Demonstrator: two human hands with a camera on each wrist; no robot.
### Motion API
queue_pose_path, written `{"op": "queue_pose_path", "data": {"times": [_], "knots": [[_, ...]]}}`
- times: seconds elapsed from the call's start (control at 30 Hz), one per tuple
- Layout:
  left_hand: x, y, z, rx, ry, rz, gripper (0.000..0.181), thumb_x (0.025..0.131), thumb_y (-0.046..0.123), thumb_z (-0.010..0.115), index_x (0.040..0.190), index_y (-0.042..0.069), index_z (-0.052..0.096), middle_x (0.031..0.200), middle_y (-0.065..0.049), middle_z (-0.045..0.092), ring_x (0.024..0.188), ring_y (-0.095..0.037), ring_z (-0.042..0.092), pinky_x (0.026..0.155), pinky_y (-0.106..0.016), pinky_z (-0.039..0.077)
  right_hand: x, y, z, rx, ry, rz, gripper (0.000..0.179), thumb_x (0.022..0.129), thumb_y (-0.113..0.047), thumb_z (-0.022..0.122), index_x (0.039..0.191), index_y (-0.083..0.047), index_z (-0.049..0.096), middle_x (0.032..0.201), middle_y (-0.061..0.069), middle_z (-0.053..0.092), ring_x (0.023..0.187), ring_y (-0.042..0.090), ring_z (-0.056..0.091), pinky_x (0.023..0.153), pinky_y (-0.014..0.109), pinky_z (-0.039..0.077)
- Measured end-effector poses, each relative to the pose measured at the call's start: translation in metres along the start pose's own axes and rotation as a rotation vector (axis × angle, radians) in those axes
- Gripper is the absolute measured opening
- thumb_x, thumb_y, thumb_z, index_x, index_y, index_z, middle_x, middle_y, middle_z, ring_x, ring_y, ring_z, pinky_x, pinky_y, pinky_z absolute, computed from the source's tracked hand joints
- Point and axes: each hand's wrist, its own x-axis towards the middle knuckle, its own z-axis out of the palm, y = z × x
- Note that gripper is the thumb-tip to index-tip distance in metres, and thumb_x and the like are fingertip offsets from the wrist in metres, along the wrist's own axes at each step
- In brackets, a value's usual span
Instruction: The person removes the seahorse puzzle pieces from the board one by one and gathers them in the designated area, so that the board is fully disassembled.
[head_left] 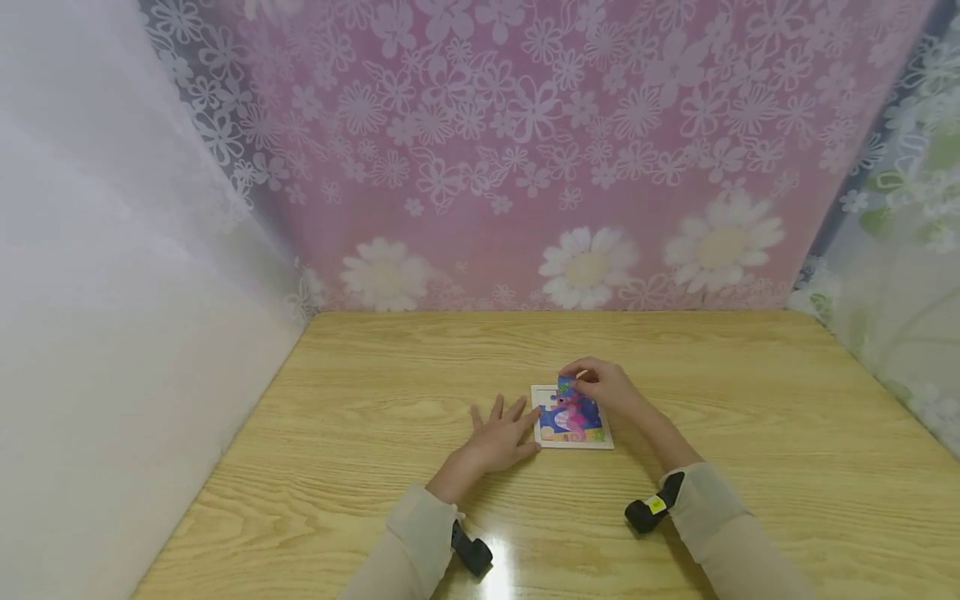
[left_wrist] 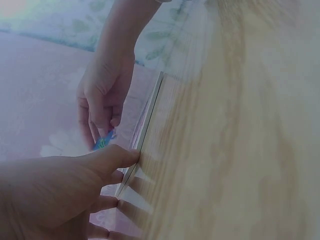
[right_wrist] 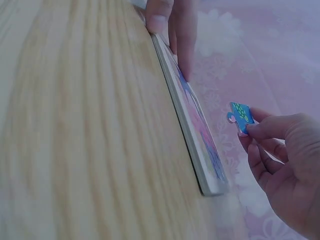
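Observation:
A square puzzle board with a pale frame lies flat on the table, showing a pink seahorse on blue; its upper left part is bare of pieces. Between thumb and fingers, my right hand pinches a blue puzzle piece with a green turtle on it, held just above the board's top edge. My left hand rests at the board's left side with fingers spread, its thumb and fingertips touching the frame. In the left wrist view, the piece is partly hidden behind the left hand.
The wood-grain table stretches around the board. A pink flowered curtain stands along its far edge, with a whitish wall on the left and a flowered sheet on the right. Black wrist cameras sit on both sleeves.

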Motion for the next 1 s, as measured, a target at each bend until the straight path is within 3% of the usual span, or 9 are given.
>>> {"op": "queue_pose_path", "data": {"times": [0.27, 0.47, 0.57, 0.67, 0.8, 1.0], "knots": [[0.000, 0.000, 0.002, -0.017, -0.004, -0.005, 0.059, 0.093, 0.044, 0.049, 0.144, 0.022, 0.033, 0.150, -0.006, 0.020, 0.134, -0.039, 0.008, 0.096, -0.069, 0.002, -0.014, 0.012, -0.024, 0.016, 0.022, -0.055, 0.016, 0.088, -0.004, 0.059, 0.102, -0.006, 0.067, 0.101, 0.010, 0.063, 0.082, 0.022, 0.060, 0.066, 0.033, 0.051], [0.001, -0.001, 0.003, -0.016, 0.002, -0.009, 0.059, 0.093, 0.044, 0.049, 0.145, 0.023, 0.032, 0.150, -0.005, 0.021, 0.135, -0.038, 0.008, 0.096, -0.068, 0.003, -0.022, 0.020, -0.039, -0.018, 0.025, 0.043, 0.019, 0.089, -0.002, 0.058, 0.106, -0.003, 0.066, 0.106, 0.016, 0.061, 0.086, 0.025, 0.061, 0.069, 0.032, 0.050], [0.002, -0.001, 0.003, -0.020, 0.003, -0.007, 0.059, 0.093, 0.044, 0.050, 0.145, 0.023, 0.032, 0.150, -0.005, 0.021, 0.135, -0.038, 0.008, 0.096, -0.068, 0.003, -0.029, 0.007, -0.047, -0.002, 0.010, 0.072, 0.020, 0.090, 0.001, 0.056, 0.109, 0.003, 0.063, 0.108, 0.022, 0.059, 0.087, 0.032, 0.059, 0.070, 0.037, 0.050], [0.002, -0.002, 0.003, -0.021, 0.001, -0.005, 0.059, 0.092, 0.044, 0.050, 0.144, 0.022, 0.032, 0.150, -0.006, 0.021, 0.135, -0.039, 0.009, 0.096, -0.068, 0.003, -0.034, 0.008, -0.053, 0.018, 0.004, 0.084, 0.021, 0.091, 0.001, 0.055, 0.110, 0.005, 0.061, 0.109, 0.024, 0.058, 0.088, 0.033, 0.059, 0.069, 0.036, 0.050], [0.002, -0.001, 0.001, -0.039, -0.010, -0.008, 0.059, 0.093, 0.044, 0.049, 0.145, 0.022, 0.032, 0.150, -0.007, 0.019, 0.135, -0.039, 0.008, 0.097, -0.068, 0.002, -0.036, 0.028, -0.058, 0.010, 0.012, 0.109, 0.022, 0.091, -0.003, 0.056, 0.111, 0.001, 0.062, 0.108, 0.020, 0.059, 0.087, 0.029, 0.059, 0.066, 0.030, 0.050], [0.002, -0.002, 0.001, -0.035, -0.008, 0.001, 0.060, 0.093, 0.045, 0.048, 0.145, 0.021, 0.030, 0.150, -0.009, 0.017, 0.135, -0.039, 0.006, 0.097, -0.067, 0.002, -0.043, 0.036, -0.065, 0.011, 0.014, 0.148, 0.022, 0.090, -0.005, 0.056, 0.111, 0.000, 0.062, 0.105, 0.019, 0.059, 0.086, 0.027, 0.059, 0.065, 0.032, 0.049]]}}
